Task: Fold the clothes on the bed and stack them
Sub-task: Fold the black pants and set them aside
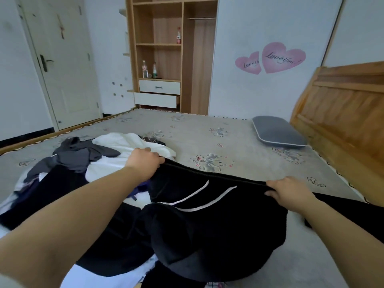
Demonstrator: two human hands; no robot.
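A black pair of pants (207, 229) with white drawstrings lies in front of me on the bed (239, 146). Its waistband is stretched between my hands. My left hand (145, 161) grips the left end of the waistband. My right hand (288, 192) pinches the right end. To the left sits a loose pile of clothes: a white garment (128, 142), a grey one (83, 154) and dark pieces (47, 194). The pants' lower part bunches near the bed's front edge.
A grey pillow (278, 132) lies at the far right by the wooden headboard (342, 113). Beyond the bed stand an open wooden wardrobe (166, 55) with a pulled-out drawer (158, 99) and a white door (62, 63). The patterned mattress stretches bare toward the pillow.
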